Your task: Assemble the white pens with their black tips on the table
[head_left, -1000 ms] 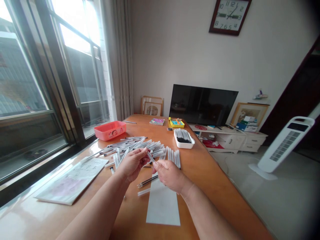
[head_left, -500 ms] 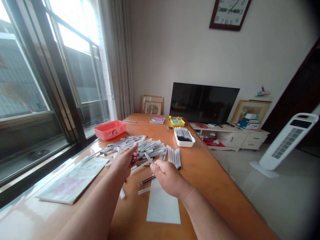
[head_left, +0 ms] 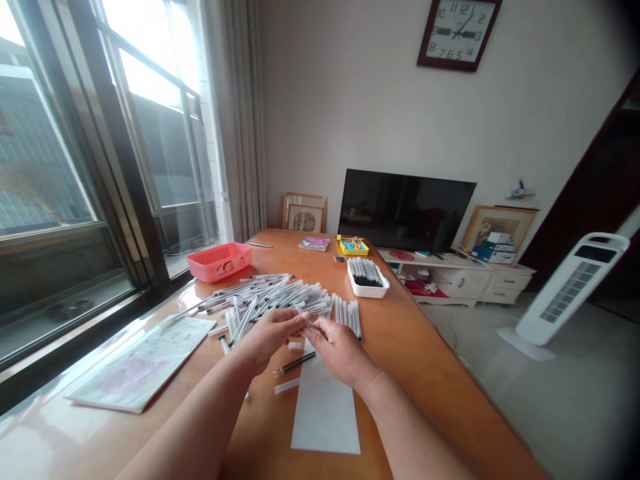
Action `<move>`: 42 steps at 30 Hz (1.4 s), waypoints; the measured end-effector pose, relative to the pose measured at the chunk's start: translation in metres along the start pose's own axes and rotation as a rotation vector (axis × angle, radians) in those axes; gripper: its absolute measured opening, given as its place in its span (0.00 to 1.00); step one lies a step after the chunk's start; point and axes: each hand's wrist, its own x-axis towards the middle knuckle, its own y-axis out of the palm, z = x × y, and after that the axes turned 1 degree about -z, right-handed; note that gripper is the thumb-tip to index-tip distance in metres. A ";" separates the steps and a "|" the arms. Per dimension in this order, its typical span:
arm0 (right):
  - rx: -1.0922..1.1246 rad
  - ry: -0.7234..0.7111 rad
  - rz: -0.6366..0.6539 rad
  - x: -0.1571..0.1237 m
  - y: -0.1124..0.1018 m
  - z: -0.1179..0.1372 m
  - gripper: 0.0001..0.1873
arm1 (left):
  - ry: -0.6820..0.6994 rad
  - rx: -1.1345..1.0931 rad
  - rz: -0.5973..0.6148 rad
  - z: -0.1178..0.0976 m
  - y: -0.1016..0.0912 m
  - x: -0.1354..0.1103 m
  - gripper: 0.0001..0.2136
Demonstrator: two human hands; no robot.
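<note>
My left hand (head_left: 267, 337) and my right hand (head_left: 337, 347) meet over the orange table (head_left: 415, 373), fingertips pinched together on a thin pen part (head_left: 306, 323) held between them. Just beyond them lies a wide heap of white pen barrels (head_left: 270, 297). A short row of finished pens (head_left: 349, 312) lies to the right of the heap. Two black refills (head_left: 295, 363) and a loose white cap (head_left: 287, 385) rest on the table under my hands, beside a white paper sheet (head_left: 325, 413).
A white tray of black-tipped pens (head_left: 368, 277) stands at the far right of the table, a pink basket (head_left: 220, 261) at the far left by the window. A printed sheet (head_left: 143, 363) lies at the left. A TV (head_left: 405, 209) and a white fan (head_left: 565, 293) stand beyond.
My left hand had pulled away toward the heap half a second ago; it has come back, and both hands are pinched together on the pen part again.
</note>
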 end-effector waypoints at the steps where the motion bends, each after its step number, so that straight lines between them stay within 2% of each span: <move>1: 0.046 -0.002 0.002 0.000 0.001 0.000 0.20 | -0.007 -0.061 0.050 0.001 0.002 0.000 0.13; 3: 0.141 0.001 -0.009 0.002 0.001 -0.001 0.22 | -0.019 -0.218 0.065 0.002 0.002 0.002 0.12; 6: 0.317 0.100 -0.064 0.006 0.000 -0.004 0.25 | -0.044 -0.439 -0.060 0.002 -0.002 0.008 0.10; 8: 0.440 0.209 -0.095 0.008 0.000 -0.005 0.26 | -0.057 -0.524 -0.145 0.000 -0.007 0.011 0.08; 11: 0.587 0.320 -0.047 0.009 0.000 -0.005 0.26 | -0.066 -0.574 -0.204 -0.003 -0.012 0.012 0.07; 14: 0.678 0.320 0.003 0.009 0.002 -0.003 0.26 | -0.059 -0.587 -0.199 -0.003 -0.012 0.012 0.06; 18: 0.764 0.301 0.002 0.007 0.004 -0.001 0.25 | -0.034 -0.580 -0.178 -0.002 -0.010 0.011 0.06; 21: 0.826 0.329 0.005 0.007 0.002 0.001 0.24 | -0.017 -0.579 -0.082 -0.002 -0.009 0.009 0.09; 24: 0.832 0.304 -0.016 0.008 0.002 0.001 0.23 | -0.017 -0.560 -0.020 -0.001 -0.007 0.008 0.10; 32: 0.534 0.030 -0.153 0.003 0.006 0.004 0.19 | -0.069 -0.583 -0.179 -0.001 -0.005 0.011 0.07; 38: 0.631 0.205 -0.056 0.004 0.007 0.006 0.27 | -0.034 -0.572 -0.153 -0.002 -0.003 0.009 0.07; 42: 0.619 0.144 -0.065 0.004 0.007 0.005 0.24 | -0.026 -0.574 -0.155 -0.001 -0.003 0.008 0.07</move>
